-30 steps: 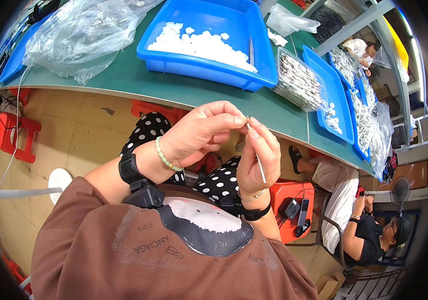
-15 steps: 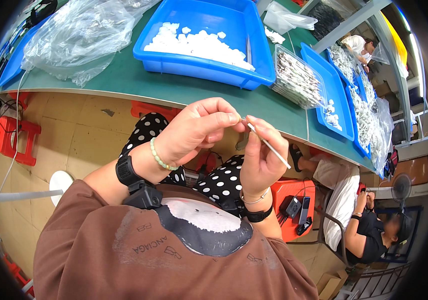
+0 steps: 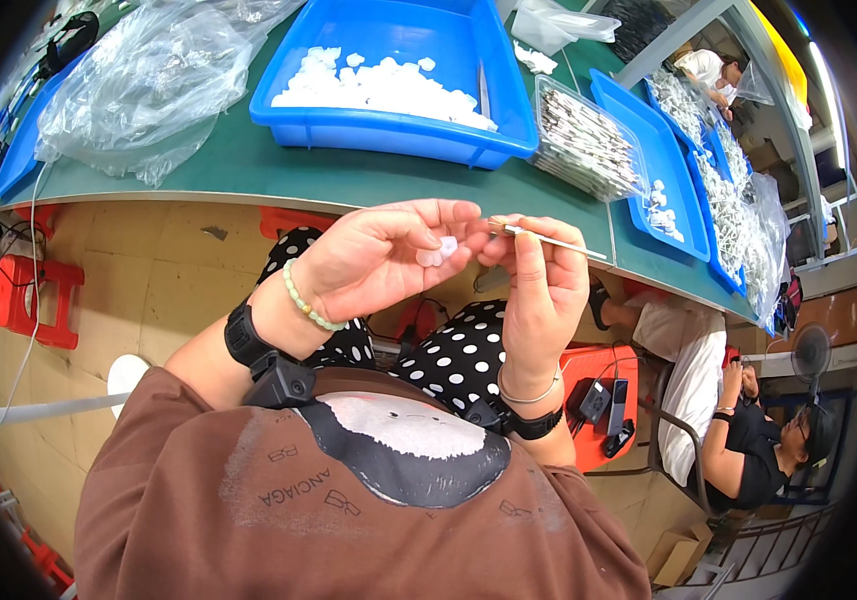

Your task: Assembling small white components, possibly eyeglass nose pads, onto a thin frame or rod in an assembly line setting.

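Observation:
My left hand (image 3: 374, 255) is turned palm up and cupped, with a few small white flower-shaped pieces (image 3: 437, 252) resting on its fingers under the thumb. Between the thumb and fingers of my right hand (image 3: 539, 285) is a thin white stick (image 3: 574, 246), slanting slightly down to the right. Its left end, near my left fingertips, looks brownish or metallic; I cannot make out the detail. Both hands are raised in front of the near edge of the green table (image 3: 349, 185).
A blue tray (image 3: 379, 125) heaped with white pieces is on the table. To its right are a clear box (image 3: 589, 140) of thin sticks and another blue tray (image 3: 639, 130). Clear plastic bags (image 3: 149, 90) lie left. A co-worker (image 3: 749, 450) sits at right, beside a red stool (image 3: 589, 390).
My left hand has opened from a pinch into a cupped palm, revealing the white pieces. The stick has swung from steeply slanted to nearly level, and my hands have parted slightly.

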A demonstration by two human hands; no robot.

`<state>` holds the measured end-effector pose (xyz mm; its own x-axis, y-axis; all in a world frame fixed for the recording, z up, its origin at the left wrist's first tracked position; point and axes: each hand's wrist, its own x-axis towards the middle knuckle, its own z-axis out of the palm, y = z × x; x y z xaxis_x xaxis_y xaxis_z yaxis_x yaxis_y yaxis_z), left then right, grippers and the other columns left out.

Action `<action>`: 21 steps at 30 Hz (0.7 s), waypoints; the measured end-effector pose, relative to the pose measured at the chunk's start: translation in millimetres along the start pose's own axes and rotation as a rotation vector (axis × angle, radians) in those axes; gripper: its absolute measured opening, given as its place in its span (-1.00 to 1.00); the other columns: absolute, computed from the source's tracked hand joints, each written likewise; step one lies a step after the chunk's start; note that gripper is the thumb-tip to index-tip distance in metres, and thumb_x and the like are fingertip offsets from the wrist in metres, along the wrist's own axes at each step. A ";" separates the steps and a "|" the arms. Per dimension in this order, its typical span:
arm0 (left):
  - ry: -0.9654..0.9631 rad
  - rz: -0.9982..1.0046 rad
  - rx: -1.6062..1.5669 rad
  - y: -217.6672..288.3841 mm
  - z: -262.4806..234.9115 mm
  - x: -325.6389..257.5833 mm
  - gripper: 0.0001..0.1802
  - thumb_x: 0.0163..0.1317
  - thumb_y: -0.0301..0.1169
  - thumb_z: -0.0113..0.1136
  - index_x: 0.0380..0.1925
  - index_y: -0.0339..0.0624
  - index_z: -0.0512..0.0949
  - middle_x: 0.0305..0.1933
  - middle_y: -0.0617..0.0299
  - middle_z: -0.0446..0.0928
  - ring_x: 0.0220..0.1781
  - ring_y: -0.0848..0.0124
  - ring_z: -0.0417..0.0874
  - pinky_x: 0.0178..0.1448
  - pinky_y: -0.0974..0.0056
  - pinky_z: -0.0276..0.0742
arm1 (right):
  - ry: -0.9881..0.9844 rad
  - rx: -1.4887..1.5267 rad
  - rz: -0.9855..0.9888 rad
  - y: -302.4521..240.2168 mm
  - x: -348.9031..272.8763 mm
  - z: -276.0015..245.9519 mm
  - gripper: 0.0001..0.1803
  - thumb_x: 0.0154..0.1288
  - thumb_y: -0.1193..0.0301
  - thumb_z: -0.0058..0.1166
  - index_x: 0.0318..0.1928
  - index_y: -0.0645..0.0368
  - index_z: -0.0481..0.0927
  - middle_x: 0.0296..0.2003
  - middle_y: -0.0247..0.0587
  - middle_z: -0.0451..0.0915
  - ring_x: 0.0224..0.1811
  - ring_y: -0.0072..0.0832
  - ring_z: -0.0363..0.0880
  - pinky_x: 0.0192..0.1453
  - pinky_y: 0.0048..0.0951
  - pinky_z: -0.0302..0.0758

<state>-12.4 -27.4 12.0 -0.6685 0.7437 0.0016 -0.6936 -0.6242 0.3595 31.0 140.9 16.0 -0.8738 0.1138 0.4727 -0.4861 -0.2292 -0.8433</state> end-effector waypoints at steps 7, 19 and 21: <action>-0.043 -0.139 -0.090 -8.6 -27.5 1.8 -0.70 0.27 -0.58 -0.13 0.00 -0.40 0.39 -0.02 0.07 0.47 -0.13 0.45 0.53 -0.12 0.53 0.49 | -0.007 -0.036 0.017 -3.2 -0.2 -0.2 -0.89 0.38 0.57 -0.09 -0.12 0.32 0.40 -0.15 -0.04 0.59 -0.30 -0.61 0.57 -0.16 -0.57 0.56; 0.136 -0.059 0.277 -3.9 6.7 -5.0 -0.67 0.37 -0.47 -0.13 0.08 -0.36 0.41 0.12 0.01 0.47 -0.19 0.61 0.54 -0.23 0.61 0.46 | 0.023 -0.082 -0.070 -6.2 -3.0 -5.8 -0.88 0.36 0.58 -0.06 -0.11 0.30 0.41 -0.10 0.00 0.58 -0.27 -0.60 0.57 -0.15 -0.61 0.52; 0.041 0.003 0.323 -3.7 -4.8 -6.0 -0.63 0.39 -0.41 -0.07 0.14 -0.34 0.37 0.09 0.10 0.48 -0.18 0.62 0.52 -0.19 0.60 0.46 | 0.019 -0.105 -0.082 -5.9 -3.4 -5.7 -0.87 0.36 0.58 -0.06 -0.10 0.30 0.41 -0.10 -0.01 0.58 -0.27 -0.59 0.57 -0.14 -0.61 0.52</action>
<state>-7.0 -30.7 6.2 -0.6854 0.7274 -0.0325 -0.5750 -0.5133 0.6371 36.8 147.4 17.9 -0.8304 0.1470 0.5373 -0.5540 -0.1161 -0.8244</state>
